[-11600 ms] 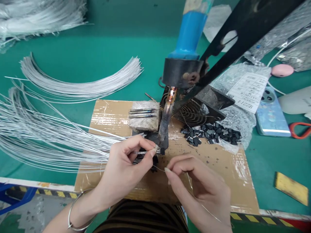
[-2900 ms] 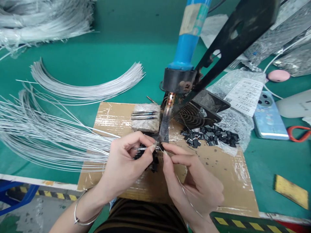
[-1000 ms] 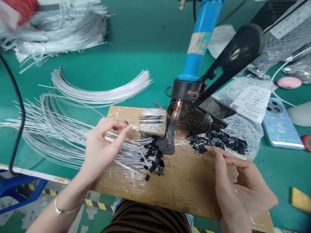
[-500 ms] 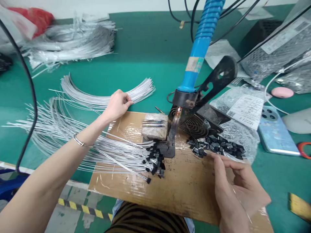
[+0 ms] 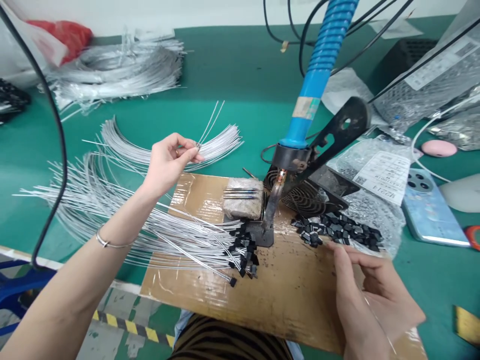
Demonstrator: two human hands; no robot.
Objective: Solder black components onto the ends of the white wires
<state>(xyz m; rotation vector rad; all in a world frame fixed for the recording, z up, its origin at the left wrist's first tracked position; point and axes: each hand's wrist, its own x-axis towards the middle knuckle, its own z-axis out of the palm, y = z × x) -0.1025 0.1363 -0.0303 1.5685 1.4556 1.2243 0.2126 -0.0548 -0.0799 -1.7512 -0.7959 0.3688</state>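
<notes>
My left hand (image 5: pixel 173 159) is closed in a pinch on a couple of thin white wires (image 5: pixel 212 121), their ends pointing up. It is over a curved bundle of white wires (image 5: pixel 221 145). At the right, my right hand (image 5: pixel 375 295) is closed with thumb and forefinger together, and a thin solder wire (image 5: pixel 378 320) runs across its palm. Its fingertips are beside a pile of small black connectors (image 5: pixel 337 230). A soldering iron (image 5: pixel 298 120) with a blue handle stands tip down in a black holder (image 5: pixel 337 135). White wires with black connectors on their ends (image 5: pixel 243 250) lie to its left.
Cardboard (image 5: pixel 285 290) covers the bench front. A pale block (image 5: pixel 243 200) carries several dark-tipped rods. Coiled wires (image 5: pixel 131 70) lie at the back left; a phone (image 5: pixel 435 215) and plastic bags (image 5: pixel 378 170) are at the right. A black cable (image 5: pixel 62 150) hangs at the left.
My left hand has moved slightly left and turned, lifting a couple of wires from the curved bundle. My right hand keeps its grip beside the black connectors. The whole view has shifted slightly.
</notes>
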